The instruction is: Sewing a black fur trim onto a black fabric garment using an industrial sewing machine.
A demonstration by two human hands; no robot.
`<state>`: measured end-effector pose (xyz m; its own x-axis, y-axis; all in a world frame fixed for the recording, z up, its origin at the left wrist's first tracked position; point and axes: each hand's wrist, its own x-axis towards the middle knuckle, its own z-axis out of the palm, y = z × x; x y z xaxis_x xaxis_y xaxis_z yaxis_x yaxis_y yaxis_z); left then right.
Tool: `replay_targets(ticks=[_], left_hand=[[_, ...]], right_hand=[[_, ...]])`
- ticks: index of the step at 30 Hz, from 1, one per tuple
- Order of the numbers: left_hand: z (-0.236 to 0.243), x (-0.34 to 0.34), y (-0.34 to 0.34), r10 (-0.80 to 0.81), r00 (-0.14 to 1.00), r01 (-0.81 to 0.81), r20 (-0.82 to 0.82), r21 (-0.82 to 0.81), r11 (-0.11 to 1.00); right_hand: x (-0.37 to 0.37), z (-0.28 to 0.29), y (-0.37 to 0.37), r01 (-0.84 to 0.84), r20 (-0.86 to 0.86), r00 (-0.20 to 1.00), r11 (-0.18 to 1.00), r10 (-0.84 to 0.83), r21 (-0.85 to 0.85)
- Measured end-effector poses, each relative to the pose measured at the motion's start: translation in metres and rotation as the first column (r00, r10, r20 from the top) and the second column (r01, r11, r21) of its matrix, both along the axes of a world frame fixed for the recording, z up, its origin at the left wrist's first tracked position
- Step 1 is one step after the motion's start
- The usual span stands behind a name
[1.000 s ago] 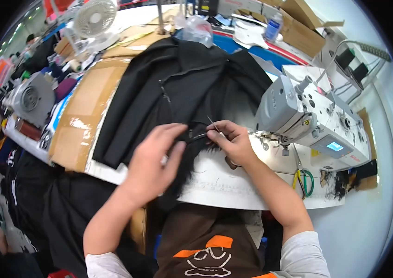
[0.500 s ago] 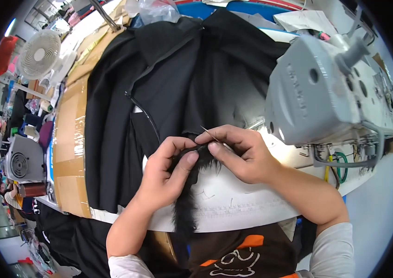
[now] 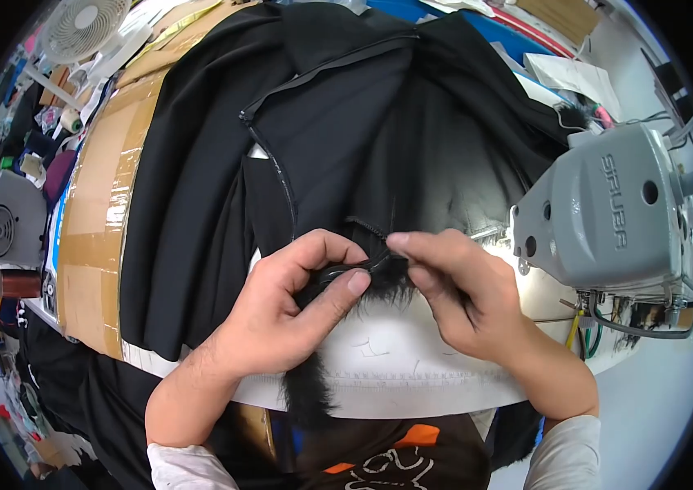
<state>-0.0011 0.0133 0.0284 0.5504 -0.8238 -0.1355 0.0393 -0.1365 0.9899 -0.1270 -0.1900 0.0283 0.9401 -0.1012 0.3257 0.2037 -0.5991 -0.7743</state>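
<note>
A black garment (image 3: 338, 147) with a zipper (image 3: 283, 175) is spread over the white machine bed. From its near edge a strip of black fur trim (image 3: 307, 388) hangs down past the table edge. My left hand (image 3: 293, 302) pinches the fur-trimmed edge between thumb and bent fingers. Close by on the right, my right hand (image 3: 469, 294) has its fingertips at the same edge, forefinger and thumb drawn toward each other. Motion blurs those fingertips, and I cannot make out what lies between them. A thin dark streak shows just above them.
At the right stands a grey sewing machine head (image 3: 608, 216). A cardboard sheet (image 3: 105, 220) covers the left side of the table. A white fan (image 3: 85, 28) stands far left, and a ruler scale (image 3: 412, 378) runs along the near edge.
The view has shifted, so the machine sits lower and farther right. My right hand has moved slightly apart from the left; the thin pointed tool seen in it before no longer shows clearly.
</note>
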Motion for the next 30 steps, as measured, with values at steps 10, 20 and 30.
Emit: replay_targets(ticks=[10,20,30], left_hand=[[-0.001,-0.002,0.003,0.007,0.999,-0.006,0.044,-0.020,1.000],[-0.001,-0.001,0.005,-0.012,0.995,0.013,0.101,-0.010,1.000],[-0.001,-0.003,0.002,0.003,0.984,-0.002,0.177,-0.008,1.000]], right_hand=[[-0.008,0.003,0.002,-0.060,0.058,0.996,0.974,0.075,-0.220],[-0.015,0.001,-0.001,-0.085,-0.048,0.995,0.994,0.082,-0.063],[-0.014,-0.003,-0.002,-0.111,-0.049,0.992,0.987,0.117,0.117]])
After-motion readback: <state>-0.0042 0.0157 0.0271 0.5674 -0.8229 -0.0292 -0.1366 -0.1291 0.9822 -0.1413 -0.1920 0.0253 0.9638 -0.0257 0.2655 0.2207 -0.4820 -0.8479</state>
